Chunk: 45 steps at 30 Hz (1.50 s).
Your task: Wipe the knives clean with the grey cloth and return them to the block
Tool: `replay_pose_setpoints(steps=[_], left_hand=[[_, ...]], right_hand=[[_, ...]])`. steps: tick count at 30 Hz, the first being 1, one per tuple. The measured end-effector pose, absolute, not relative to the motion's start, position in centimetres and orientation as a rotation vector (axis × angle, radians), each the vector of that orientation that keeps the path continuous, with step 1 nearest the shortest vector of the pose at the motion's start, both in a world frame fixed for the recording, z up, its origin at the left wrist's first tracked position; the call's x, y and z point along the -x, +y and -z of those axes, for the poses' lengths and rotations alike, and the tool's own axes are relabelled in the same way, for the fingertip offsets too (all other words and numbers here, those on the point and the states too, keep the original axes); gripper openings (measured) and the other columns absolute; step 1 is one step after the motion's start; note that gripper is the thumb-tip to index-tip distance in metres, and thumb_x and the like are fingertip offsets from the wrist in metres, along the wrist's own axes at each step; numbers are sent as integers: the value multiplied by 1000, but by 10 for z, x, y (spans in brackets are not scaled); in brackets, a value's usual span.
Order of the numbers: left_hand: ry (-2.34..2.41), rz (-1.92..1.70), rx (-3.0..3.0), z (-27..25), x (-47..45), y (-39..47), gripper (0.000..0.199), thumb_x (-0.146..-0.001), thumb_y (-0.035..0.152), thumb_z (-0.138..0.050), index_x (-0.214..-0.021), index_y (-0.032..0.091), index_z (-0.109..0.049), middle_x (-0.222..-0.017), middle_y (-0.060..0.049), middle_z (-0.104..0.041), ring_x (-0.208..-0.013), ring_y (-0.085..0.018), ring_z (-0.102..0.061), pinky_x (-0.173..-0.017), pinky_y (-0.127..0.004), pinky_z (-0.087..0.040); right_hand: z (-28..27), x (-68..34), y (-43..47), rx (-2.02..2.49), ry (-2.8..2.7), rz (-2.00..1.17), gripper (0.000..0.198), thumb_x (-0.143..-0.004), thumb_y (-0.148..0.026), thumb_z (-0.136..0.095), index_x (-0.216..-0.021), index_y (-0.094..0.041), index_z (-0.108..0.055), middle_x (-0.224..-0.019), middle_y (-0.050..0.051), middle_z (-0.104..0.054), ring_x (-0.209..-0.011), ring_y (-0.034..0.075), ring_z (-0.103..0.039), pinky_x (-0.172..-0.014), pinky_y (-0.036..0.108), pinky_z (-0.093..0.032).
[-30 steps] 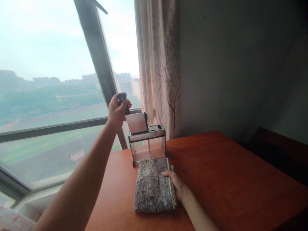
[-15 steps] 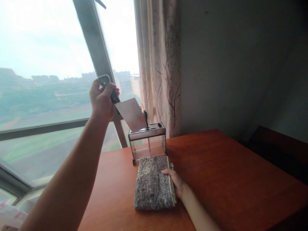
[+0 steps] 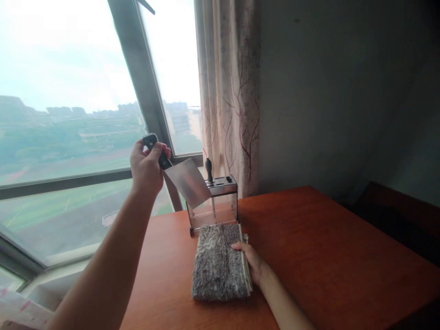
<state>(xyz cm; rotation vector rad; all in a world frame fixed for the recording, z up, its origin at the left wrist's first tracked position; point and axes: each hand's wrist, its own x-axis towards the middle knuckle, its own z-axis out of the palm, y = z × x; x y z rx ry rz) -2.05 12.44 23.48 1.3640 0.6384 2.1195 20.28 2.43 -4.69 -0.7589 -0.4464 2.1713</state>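
My left hand [image 3: 147, 166] is closed around the black riveted handle of a cleaver [image 3: 189, 182]. Its broad, shiny blade slants down to the right, overlapping the upper left of the knife block in the view. That knife block [image 3: 225, 187] has clear sides and a slotted metal top. Another dark-handled tool [image 3: 208, 170] stands upright in one of its slots. In front of the block lies a folded grey, shaggy cloth [image 3: 220, 266]. My right hand [image 3: 252, 262] grips the cloth's right edge, thumb on top, with the other fingers mostly hidden.
The reddish-brown wooden table [image 3: 309, 256] extends to the right. A window [image 3: 65, 137] with dark frames borders it on the left. Behind the block hangs a patterned curtain [image 3: 237, 96] beside a grey wall [image 3: 326, 101].
My left hand has come down with the cleaver, and the blade now sits lower, in front of the block's upper left side. My right hand and the cloth have stayed put.
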Motion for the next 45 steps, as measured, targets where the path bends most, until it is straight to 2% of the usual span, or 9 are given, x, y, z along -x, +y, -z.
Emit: replay_pose_setpoints(steps=[6,11,19,26,31,37,41,45], left_hand=[[641,-2200,-1198,-216,28,112,15,-75,9,-65,-85,15,-56,-64,2,-59,-55,-10,-57,-54,-24,-50],[644,-2115,-1020,-190,37,100,18,-74,11,-66,-88,19,-58,-66,3,-59,-61,-10,-58,-59,-23,-52],[695,-1881,-518,-96,46,83,12,-80,7,-57,-80,19,-55,-67,3,-56,-60,-8,-56,-62,-23,-52],[757,-1877,-256,-29,29,62,15,-84,7,-54,-75,19,-52,-68,4,-57,-61,-6,-58,-65,-21,-53],[739,-1823,-218,-20,22,47,17,-86,12,-53,-73,22,-58,-69,3,-60,-64,-9,-61,-71,-25,-55],[684,-1649,-471,-18,31,31,15,-78,22,-58,-80,33,-68,-78,0,-65,-79,-18,-65,-80,-39,-57],[656,-1609,-510,-17,32,22,17,-79,31,-59,-92,32,-71,-88,-3,-66,-84,-20,-64,-81,-38,-56],[702,-1500,-633,-19,30,18,22,-80,39,-60,-95,28,-71,-92,-4,-67,-88,-22,-64,-80,-36,-54]], right_hand=[[47,-203,24,760,-388,-2167,28,-74,-26,-55,-94,-9,-64,-72,10,-73,-78,24,-70,-82,36,-50],[43,-205,21,725,-345,-2157,29,-74,-29,-56,-94,-10,-64,-77,11,-74,-81,26,-70,-84,38,-49],[24,-206,13,527,-439,-2029,43,-73,-39,-54,-106,-12,-65,-94,13,-74,-93,29,-67,-88,43,-47],[21,-204,11,516,-526,-1914,41,-75,-40,-60,-106,-14,-65,-93,11,-74,-93,29,-67,-86,41,-49],[23,-203,13,536,-486,-1929,43,-77,-36,-61,-111,-10,-63,-96,13,-74,-94,29,-68,-88,42,-48],[25,-209,17,533,-399,-1967,45,-80,-37,-55,-115,-10,-60,-93,13,-74,-90,30,-69,-83,44,-51],[24,-214,16,513,-381,-2001,44,-81,-35,-53,-116,-9,-59,-91,13,-74,-90,30,-69,-82,44,-52],[19,-221,14,538,-423,-2005,45,-81,-36,-53,-117,-10,-59,-90,13,-74,-87,31,-70,-81,46,-52]])
